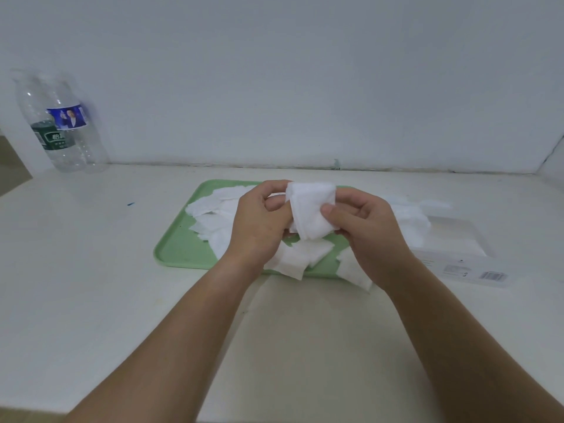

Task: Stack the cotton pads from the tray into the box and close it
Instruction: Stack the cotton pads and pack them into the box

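Observation:
Above the green tray (180, 248), both my hands hold a small stack of white square cotton pads (309, 209). My left hand (259, 221) curls round the stack's left side. My right hand (363, 227) pinches its right side, thumb on the front. Several loose cotton pads (213, 215) lie scattered over the tray, some hanging over its front edge (290, 264). The clear plastic box (454, 254) lies to the right of the tray, with pads heaped at its far left end (409, 212). Whether the box lid is open I cannot tell.
Two clear plastic bottles (61, 126) stand at the back left against the white wall. A tiny blue speck (130, 204) lies on the white table left of the tray. The table's front edge runs along the bottom left.

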Demonstrator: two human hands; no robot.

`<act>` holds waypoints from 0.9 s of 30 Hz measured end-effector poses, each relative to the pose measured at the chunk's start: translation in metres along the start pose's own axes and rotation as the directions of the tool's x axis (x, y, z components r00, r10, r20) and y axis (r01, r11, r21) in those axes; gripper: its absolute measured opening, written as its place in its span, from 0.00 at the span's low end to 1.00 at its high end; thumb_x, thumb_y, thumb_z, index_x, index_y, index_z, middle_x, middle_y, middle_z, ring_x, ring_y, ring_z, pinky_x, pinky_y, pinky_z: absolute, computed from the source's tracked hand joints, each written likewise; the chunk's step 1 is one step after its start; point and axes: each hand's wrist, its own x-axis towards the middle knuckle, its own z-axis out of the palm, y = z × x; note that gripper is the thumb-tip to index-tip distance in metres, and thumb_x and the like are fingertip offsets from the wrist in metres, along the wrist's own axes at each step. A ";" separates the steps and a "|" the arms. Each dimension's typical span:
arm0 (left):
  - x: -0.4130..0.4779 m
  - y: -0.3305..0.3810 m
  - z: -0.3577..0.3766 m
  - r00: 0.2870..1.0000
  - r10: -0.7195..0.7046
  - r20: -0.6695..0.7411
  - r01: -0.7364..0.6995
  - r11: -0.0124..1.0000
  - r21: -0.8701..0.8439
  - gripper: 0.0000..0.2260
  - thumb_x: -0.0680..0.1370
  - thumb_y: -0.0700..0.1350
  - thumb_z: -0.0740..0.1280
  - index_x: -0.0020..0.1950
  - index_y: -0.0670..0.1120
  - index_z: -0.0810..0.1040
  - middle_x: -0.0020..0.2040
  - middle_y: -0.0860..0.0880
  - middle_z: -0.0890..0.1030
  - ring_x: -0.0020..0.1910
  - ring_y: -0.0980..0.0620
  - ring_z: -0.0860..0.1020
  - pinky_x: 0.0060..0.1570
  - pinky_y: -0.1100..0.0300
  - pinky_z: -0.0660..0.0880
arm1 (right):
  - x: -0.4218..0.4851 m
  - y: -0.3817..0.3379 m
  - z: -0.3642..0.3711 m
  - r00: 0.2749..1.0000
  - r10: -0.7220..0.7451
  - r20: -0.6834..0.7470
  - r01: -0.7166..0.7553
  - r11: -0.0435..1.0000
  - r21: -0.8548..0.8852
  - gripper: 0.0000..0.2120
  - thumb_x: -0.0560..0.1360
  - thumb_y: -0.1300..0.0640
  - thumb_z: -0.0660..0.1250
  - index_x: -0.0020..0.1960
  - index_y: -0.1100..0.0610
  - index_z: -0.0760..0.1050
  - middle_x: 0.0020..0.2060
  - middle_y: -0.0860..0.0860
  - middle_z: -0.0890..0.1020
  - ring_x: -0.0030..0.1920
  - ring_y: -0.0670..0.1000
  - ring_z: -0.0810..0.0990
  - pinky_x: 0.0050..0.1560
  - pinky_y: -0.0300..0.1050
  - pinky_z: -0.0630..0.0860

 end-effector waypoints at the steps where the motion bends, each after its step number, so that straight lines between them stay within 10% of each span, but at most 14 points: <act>1: 0.000 0.000 0.001 1.000 0.004 0.006 -0.004 1.000 -0.011 0.09 0.78 0.36 0.69 0.55 0.46 0.80 0.45 0.39 0.86 0.39 0.45 0.82 0.40 0.48 0.80 | 0.000 -0.001 0.000 1.000 -0.011 -0.007 0.011 1.000 -0.027 0.09 0.77 0.68 0.68 0.56 0.64 0.81 0.41 0.55 0.87 0.41 0.50 0.85 0.41 0.40 0.79; 5: -0.002 0.000 0.003 1.000 0.022 0.006 -0.022 0.999 -0.026 0.08 0.78 0.36 0.68 0.53 0.48 0.80 0.41 0.41 0.85 0.38 0.48 0.80 0.43 0.48 0.78 | -0.002 -0.004 0.002 0.997 -0.047 -0.060 0.038 0.989 -0.141 0.06 0.76 0.67 0.69 0.53 0.63 0.82 0.35 0.52 0.85 0.34 0.43 0.82 0.34 0.30 0.73; 10: -0.002 0.001 0.003 1.000 0.016 0.007 -0.016 0.999 -0.046 0.07 0.78 0.37 0.69 0.53 0.47 0.80 0.38 0.46 0.84 0.35 0.50 0.80 0.43 0.46 0.80 | -0.002 -0.003 0.005 0.993 -0.032 -0.114 0.002 0.967 -0.253 0.04 0.76 0.62 0.71 0.50 0.58 0.83 0.39 0.60 0.85 0.39 0.56 0.83 0.44 0.48 0.80; 19: -0.004 0.006 0.005 0.997 -0.020 0.075 0.025 0.998 -0.062 0.05 0.81 0.48 0.68 0.54 0.48 0.81 0.45 0.52 0.86 0.42 0.51 0.85 0.37 0.56 0.81 | 0.000 0.002 0.003 0.969 -0.052 -0.241 -0.053 0.912 -0.406 0.06 0.73 0.54 0.74 0.44 0.54 0.78 0.25 0.43 0.74 0.30 0.45 0.74 0.40 0.46 0.74; 23: -0.006 0.002 0.004 0.982 0.069 0.178 -0.080 0.995 0.058 0.20 0.74 0.35 0.73 0.63 0.51 0.75 0.54 0.49 0.85 0.48 0.48 0.86 0.45 0.53 0.82 | -0.004 -0.001 0.004 0.927 -0.219 -0.304 0.019 0.837 -0.547 0.15 0.71 0.53 0.74 0.55 0.49 0.73 0.45 0.45 0.77 0.40 0.41 0.75 0.42 0.35 0.70; 27: -0.008 0.006 0.004 0.961 0.098 0.259 -0.125 0.988 0.087 0.21 0.76 0.33 0.71 0.63 0.53 0.74 0.55 0.49 0.85 0.49 0.48 0.86 0.44 0.58 0.77 | -0.006 -0.018 0.003 0.989 -0.147 -0.031 0.110 0.850 -0.514 0.32 0.66 0.54 0.66 0.69 0.43 0.66 0.62 0.43 0.71 0.59 0.39 0.73 0.53 0.32 0.72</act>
